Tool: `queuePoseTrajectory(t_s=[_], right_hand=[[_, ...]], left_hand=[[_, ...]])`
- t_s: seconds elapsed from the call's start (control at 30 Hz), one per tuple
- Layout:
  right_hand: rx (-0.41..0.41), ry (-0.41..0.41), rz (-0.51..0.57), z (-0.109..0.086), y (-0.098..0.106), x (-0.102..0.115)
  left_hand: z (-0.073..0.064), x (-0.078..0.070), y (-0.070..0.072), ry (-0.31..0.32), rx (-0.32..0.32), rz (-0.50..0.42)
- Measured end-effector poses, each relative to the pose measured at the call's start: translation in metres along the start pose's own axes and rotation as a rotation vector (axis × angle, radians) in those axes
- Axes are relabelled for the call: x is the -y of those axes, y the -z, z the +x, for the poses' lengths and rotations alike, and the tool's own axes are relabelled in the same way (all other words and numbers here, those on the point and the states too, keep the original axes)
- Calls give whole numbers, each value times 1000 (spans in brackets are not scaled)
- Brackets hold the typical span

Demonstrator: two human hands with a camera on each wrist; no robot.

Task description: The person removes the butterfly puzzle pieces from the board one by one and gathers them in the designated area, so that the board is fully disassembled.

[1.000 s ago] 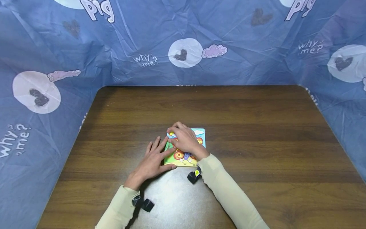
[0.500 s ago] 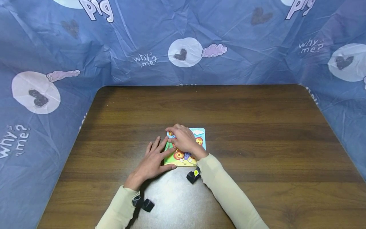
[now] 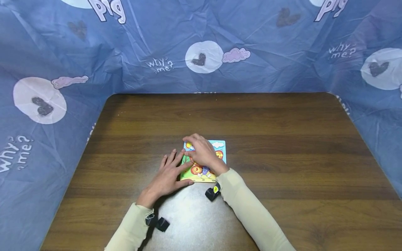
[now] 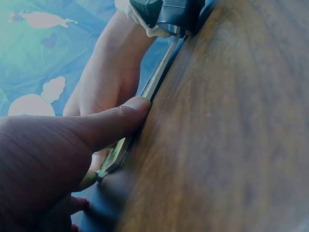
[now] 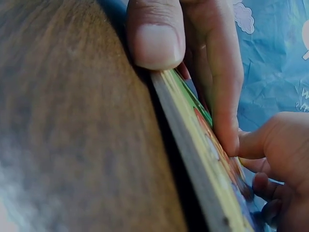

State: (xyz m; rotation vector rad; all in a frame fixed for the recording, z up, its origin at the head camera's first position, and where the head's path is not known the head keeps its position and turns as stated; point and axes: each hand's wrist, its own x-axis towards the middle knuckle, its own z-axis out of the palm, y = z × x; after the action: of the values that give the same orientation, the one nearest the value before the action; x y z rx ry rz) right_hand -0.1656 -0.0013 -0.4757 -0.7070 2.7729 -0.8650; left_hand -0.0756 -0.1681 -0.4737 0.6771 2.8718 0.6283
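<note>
Brown table (image 3: 282, 146) under both hands, glossy just short of your fingers; if that means slick, the board (image 3: 202, 177) could skid. Left to right: left camera (image 3: 162, 225) hangs behind your left fingers, off the board, low risk. Left hand (image 3: 166, 177): fingers straight and spread apart, index on the board's left part, thumb at its near-left corner. Ease up there and the board probably swivels, since you brace one side only. Board itself: right of your left fingertips, mostly under your right palm. Dark strip below its near edge, past your left thumb; shadow or slight lift, can't tell. If lifted, a hard press could rock it. Sun picture (image 3: 188, 145) shows between your right thumb and index. Right hand (image 3: 202, 153): thumb and index apart there, over the board's far-left part; others bunched in the right wrist view. Can't tell if they pinch anything. Anything loose under them could get flicked by a sideways push, and your palm would hide it. Left index sits just beside the right fingers, so they could bump. Right camera (image 3: 211, 194): short of the right fingers, near the board's near edge; drop that wrist and it could nudge the board.
</note>
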Motion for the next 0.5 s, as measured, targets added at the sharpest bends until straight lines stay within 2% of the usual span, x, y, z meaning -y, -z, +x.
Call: queuePoseTrajectory(t_s=[0.13, 0.27, 0.5], right_hand=[[0, 7, -14, -2, 1, 3], [-12, 49, -10, -1, 2, 4], [-34, 25, 18, -2, 3, 3]], left_hand=[[-1, 0, 0, 4, 11, -3], [-2, 0, 2, 12, 2, 2], [-1, 0, 3, 0, 7, 3]])
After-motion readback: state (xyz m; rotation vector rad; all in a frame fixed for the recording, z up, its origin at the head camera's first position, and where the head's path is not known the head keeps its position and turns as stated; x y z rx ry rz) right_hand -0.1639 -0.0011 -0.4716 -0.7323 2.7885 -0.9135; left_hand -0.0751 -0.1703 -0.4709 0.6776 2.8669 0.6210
